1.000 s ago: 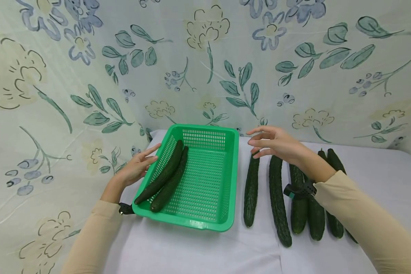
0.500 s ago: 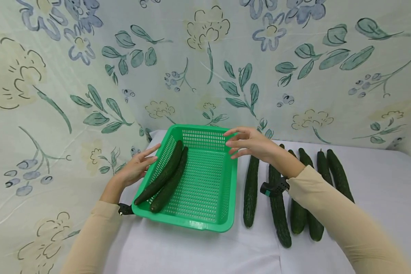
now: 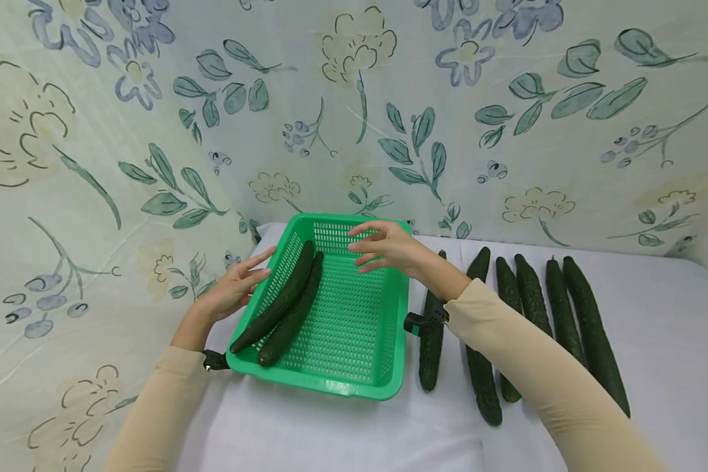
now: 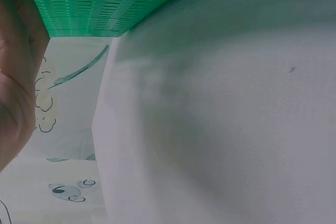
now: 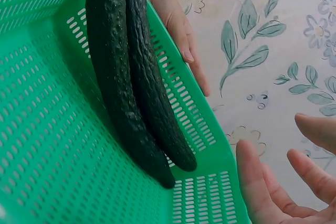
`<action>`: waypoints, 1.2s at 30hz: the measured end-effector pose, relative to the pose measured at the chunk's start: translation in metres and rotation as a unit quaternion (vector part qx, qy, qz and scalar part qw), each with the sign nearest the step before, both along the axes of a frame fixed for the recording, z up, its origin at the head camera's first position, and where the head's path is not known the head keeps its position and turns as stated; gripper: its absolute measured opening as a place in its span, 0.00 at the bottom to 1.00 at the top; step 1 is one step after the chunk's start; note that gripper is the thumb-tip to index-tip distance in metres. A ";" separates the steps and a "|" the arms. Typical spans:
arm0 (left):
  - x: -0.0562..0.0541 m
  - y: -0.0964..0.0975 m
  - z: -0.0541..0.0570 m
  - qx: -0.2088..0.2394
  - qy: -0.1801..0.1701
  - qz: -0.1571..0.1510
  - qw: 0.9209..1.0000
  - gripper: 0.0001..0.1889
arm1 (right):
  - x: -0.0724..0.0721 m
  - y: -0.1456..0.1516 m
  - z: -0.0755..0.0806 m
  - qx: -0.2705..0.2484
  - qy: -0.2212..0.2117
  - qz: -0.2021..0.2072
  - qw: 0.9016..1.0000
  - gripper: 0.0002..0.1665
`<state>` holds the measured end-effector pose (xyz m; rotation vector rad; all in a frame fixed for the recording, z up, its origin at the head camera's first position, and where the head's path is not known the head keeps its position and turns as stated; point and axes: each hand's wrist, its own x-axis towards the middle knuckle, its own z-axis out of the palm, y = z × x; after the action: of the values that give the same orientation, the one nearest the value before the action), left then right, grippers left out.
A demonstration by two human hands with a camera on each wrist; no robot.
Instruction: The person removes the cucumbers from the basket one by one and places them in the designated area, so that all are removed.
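Observation:
A green plastic basket (image 3: 313, 382) with slotted walls stands on the white cloth, two dark green cucumbers (image 3: 297, 321) side by side along its left wall. My left hand (image 3: 230, 292) rests against the basket's left rim, fingers extended along the outside. In the left wrist view, part of that hand (image 4: 14, 77) shows beside the slotted wall. Over the basket's back right part hovers my right hand (image 3: 386, 248), its fingers spread and lightly bent around nothing. The right wrist view shows the two cucumbers (image 5: 118, 77) inside the basket and the bare fingers at the right.
Several more cucumbers lie lengthwise to the right of the basket, the nearest cucumber (image 3: 431, 360) close to its right wall. My right forearm (image 3: 525, 354) crosses above some of them. A floral curtain (image 3: 354, 111) hangs behind and to the left of the table (image 3: 330, 432).
My right hand has moved left from above the cucumbers on the table to over the basket, still holding nothing. The left hand, the basket and the cucumbers have stayed put.

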<state>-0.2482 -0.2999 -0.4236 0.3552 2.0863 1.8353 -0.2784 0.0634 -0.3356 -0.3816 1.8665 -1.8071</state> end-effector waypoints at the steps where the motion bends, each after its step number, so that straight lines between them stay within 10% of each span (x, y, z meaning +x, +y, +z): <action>1: 0.000 0.000 0.000 0.000 0.000 0.000 1.000 0.29 | -0.001 -0.004 -0.001 -0.001 -0.006 -0.004 1.000 0.26; 36: -0.001 -0.003 -0.002 0.002 0.006 -0.003 1.000 0.30 | 0.001 -0.123 -0.054 0.052 -0.054 -0.066 0.995 0.33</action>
<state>-0.2496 -0.3031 -0.4255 0.3749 2.0871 1.8387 -0.2777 -0.0598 -0.3895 -0.1224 1.9385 -1.7688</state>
